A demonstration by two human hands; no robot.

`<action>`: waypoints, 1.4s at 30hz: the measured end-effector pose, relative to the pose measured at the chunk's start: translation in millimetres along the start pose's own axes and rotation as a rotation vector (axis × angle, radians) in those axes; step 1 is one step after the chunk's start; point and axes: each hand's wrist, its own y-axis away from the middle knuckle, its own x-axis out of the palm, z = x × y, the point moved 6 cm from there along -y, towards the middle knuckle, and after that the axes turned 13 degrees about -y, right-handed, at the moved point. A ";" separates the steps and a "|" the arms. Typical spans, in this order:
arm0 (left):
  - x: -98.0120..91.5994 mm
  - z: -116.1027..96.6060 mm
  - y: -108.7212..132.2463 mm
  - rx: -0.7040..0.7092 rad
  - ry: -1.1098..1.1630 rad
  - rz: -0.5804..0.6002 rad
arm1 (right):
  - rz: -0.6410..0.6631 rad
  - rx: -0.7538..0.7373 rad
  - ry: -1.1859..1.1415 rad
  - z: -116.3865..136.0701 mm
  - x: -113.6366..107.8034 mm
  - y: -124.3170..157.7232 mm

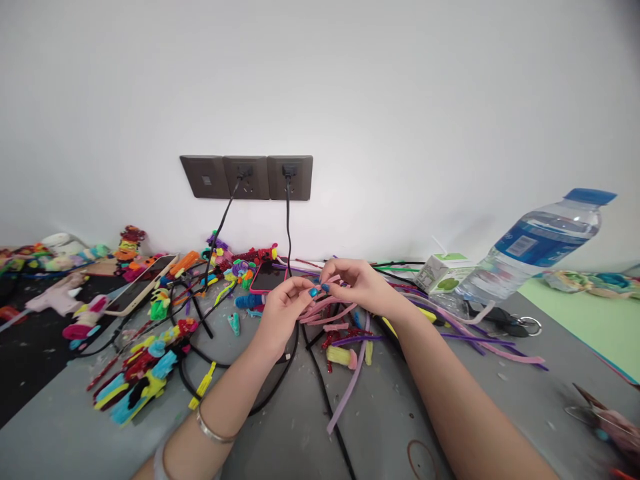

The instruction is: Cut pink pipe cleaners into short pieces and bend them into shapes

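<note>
Pink pipe cleaners [327,310] bunch together at the middle of the table, just under both hands. My left hand [287,310] pinches pink strands between thumb and forefinger. Fingertip to fingertip with it, my right hand [357,283] is closed on the same pink pipe cleaners. The exact grip points are partly hidden by the fingers. Below the hands lie a pale yellow rolled piece with a pink end [342,357] and a lilac pipe cleaner [350,393]. Purple pipe cleaners [480,340] stretch out to the right.
A water bottle [530,247] leans beside a drink carton [444,272] at the right. Scissors [590,407] lie at the lower right. Colourful pipe-cleaner figures [145,373] and a phone [143,287] are at the left. Black cables [287,227] run from wall sockets [246,177] across the grey table [385,433].
</note>
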 end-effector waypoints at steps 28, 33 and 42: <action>-9.8 4.1 -4.7 -0.053 0.195 -0.096 | 0.010 -0.060 0.141 -0.2 12.7 -3.6; -14.8 -1.1 -5.3 0.035 0.035 -0.129 | 0.015 -0.049 0.154 -1.4 12.4 -3.3; -13.5 6.7 -7.4 -0.079 0.162 -0.092 | 0.031 -0.042 0.132 -1.6 11.7 -3.2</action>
